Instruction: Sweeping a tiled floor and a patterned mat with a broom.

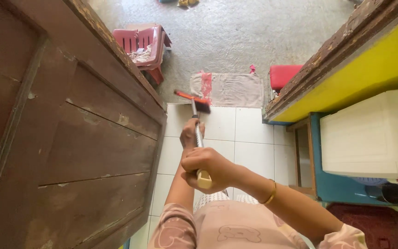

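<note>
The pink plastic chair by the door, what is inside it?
On the seat of the pink plastic chair lies a crumpled pale bundle, perhaps cloth or paper. The wooden door hides the chair's left side.

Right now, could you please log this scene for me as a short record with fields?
left hand: grips the broom handle lower down
right hand: grips the handle's top end
broom: red head at the tile edge, near the doorway
floor: white tiles indoors, concrete beyond
doormat: grey cloth outside
door: brown wood, open at left
chair: pink plastic, outside
</note>
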